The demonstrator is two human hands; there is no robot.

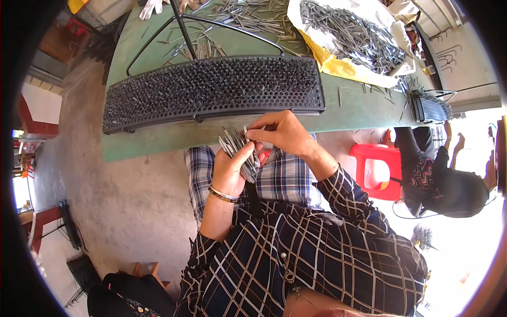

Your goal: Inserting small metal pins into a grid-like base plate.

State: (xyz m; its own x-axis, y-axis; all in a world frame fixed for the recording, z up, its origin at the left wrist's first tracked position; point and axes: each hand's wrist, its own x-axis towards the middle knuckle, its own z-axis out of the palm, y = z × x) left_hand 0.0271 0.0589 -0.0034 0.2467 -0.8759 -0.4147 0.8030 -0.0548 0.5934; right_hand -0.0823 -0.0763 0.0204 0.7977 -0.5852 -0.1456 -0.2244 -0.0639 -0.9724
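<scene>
A bundle of thin grey metal strips (248,171) is gripped in my left hand (229,169), just off the near edge of the table. My right hand (285,134) pinches at the upper ends of the bundle with thumb and forefinger; whether a single strip is between its fingertips is hard to make out. Beyond both hands a long black rack (211,87) full of round holes stands on the table. Many of its holes hold upright dark pieces, while the rows along its near right side show open holes.
The green table (132,150) carries loose strips (259,18) at the far side. A white and yellow sack (338,66) heaped with strips lies far right. Another rack (430,105) stands at the right end, near a seated person (449,179) and a red stool (377,150). A gloved hand (150,8) shows far left.
</scene>
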